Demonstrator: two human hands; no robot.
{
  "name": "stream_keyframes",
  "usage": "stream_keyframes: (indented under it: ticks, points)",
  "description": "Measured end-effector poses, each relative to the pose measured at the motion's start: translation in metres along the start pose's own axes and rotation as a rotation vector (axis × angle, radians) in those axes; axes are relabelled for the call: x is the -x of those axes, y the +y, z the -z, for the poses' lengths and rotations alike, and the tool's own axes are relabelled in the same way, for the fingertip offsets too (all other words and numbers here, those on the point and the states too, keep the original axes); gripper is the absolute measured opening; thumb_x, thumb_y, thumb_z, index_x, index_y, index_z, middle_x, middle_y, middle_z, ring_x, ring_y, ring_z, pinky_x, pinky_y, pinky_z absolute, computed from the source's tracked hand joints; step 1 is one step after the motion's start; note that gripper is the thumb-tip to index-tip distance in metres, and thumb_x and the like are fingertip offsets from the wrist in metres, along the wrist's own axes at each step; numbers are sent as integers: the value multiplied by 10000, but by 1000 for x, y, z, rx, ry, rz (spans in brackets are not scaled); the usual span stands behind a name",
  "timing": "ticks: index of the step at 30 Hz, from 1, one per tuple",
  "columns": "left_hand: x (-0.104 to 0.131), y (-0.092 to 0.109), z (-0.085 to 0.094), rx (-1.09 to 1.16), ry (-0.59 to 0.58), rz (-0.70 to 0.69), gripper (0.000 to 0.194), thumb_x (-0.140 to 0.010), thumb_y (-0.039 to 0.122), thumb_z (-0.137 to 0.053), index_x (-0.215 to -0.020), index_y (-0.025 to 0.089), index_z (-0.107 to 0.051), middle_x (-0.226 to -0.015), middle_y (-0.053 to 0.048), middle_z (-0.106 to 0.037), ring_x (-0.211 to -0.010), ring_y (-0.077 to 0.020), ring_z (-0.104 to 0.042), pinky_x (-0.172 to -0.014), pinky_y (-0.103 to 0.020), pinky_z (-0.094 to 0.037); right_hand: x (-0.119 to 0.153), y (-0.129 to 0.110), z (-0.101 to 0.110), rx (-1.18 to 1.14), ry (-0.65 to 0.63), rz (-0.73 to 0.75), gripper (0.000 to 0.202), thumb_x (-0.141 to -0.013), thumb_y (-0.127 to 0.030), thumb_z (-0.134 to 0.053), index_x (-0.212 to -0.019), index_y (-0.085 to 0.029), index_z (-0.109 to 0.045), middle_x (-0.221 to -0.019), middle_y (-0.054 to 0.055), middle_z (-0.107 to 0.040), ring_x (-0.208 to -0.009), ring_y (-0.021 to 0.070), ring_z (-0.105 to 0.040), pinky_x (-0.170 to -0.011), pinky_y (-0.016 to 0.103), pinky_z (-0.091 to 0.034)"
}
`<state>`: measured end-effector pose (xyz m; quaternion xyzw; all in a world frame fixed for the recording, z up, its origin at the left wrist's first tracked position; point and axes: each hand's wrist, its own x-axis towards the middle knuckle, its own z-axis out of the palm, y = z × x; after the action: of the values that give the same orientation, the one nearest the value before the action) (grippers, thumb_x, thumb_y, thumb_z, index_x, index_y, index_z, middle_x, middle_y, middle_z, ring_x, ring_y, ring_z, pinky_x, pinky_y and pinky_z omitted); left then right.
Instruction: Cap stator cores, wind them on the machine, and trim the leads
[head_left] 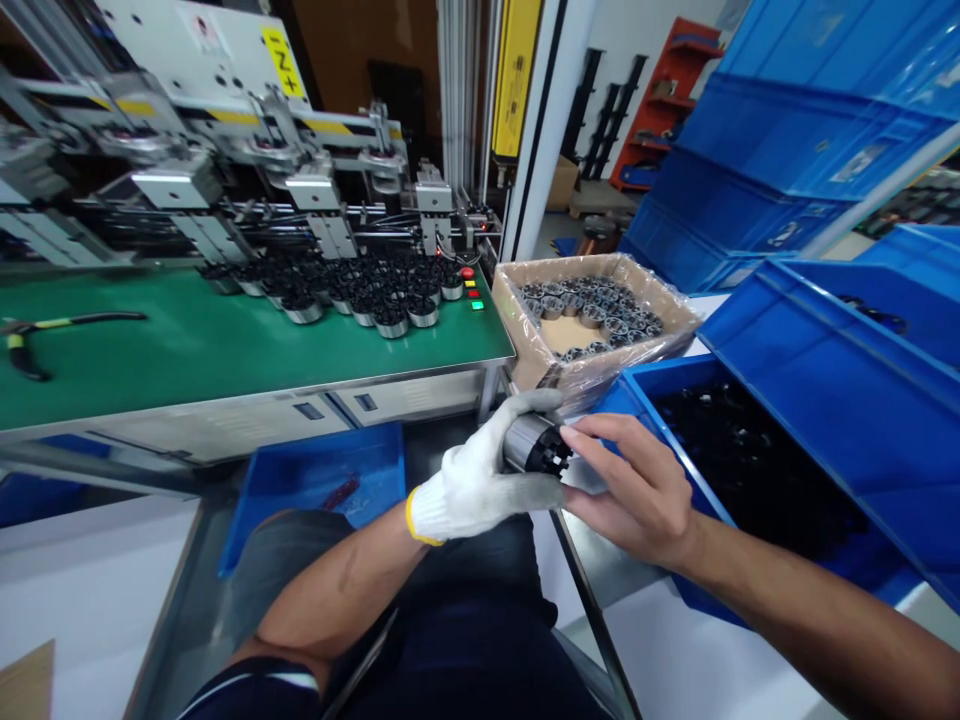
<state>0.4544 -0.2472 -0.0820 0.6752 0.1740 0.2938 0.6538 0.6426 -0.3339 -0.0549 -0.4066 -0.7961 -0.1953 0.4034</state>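
My left hand (487, 470), in a white knit glove with a yellow cuff, is wrapped round a silver stator core (523, 443) in front of my lap. A black toothed plastic end piece (551, 455) sits on the core's right-hand end. My bare right hand (637, 480) has its fingertips and thumb on opposite sides of that black piece, closed in a pinch. The core lies tilted on its side, its black end toward my right hand. The gloved fingers hide part of its far and lower sides.
Several stator cores with black ends (360, 285) stand on the green bench (225, 355) before a machine. Pliers (67, 325) lie at left. A carton (532, 350) holds bare cores. A blue bin (682, 480) of black parts stands right; another blue bin (259, 490) is below the bench.
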Motion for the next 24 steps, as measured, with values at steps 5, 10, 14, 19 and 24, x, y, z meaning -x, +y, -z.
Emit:
stream_keyframes:
  ticks: [5, 10, 14, 19, 24]
  points:
    - [0, 5, -1, 10, 0, 87, 722, -787, 436, -787, -1429, 239, -522, -1240, -61, -667, -1159, -283, -608, -1051, -410, -483, 0, 1, -2, 2, -13, -2, 421, -851, -210, -798, -1213, -87, -621, -989, 178, -700, -927, 270, -690, -735, 393, -615]
    - [1, -5, -2, 53, 15, 54, 684, -814, 377, -747, -1450, 263, -523, -1293, -59, -661, -1217, -298, -597, -1087, -424, -468, -1, -1, -3, 1, -21, -2, 483, -854, -276, -807, -1250, -98, -596, -1000, 171, -701, -947, 277, -695, -767, 391, -619]
    - [2, -13, 0, 42, 63, -104, 714, -800, 345, -765, -1462, 265, -510, -1405, -73, -621, -1302, -311, -567, -1151, -435, -424, -5, 5, 1, -202, -42, -149, 671, -831, -442, -822, -1370, -155, -546, -1217, 184, -635, -1143, 297, -645, -933, 428, -595]
    - [5, -16, 3, -100, 2, -286, 830, -755, 253, -778, -1515, 288, -445, -1529, -101, -535, -1318, -316, -576, -1128, -435, -461, -4, 15, -3, -535, -106, -546, 707, -840, -523, -794, -1411, -215, -513, -1295, 144, -609, -1142, 265, -645, -932, 409, -592]
    - [4, -18, 1, -169, 52, -352, 876, -747, 197, -748, -1539, 340, -402, -1595, -62, -473, -1423, -311, -488, -1215, -452, -376, -6, 7, -3, -397, -5, -439, 397, -865, -339, -803, -1186, -185, -628, -1091, 99, -665, -988, 216, -670, -847, 354, -607]
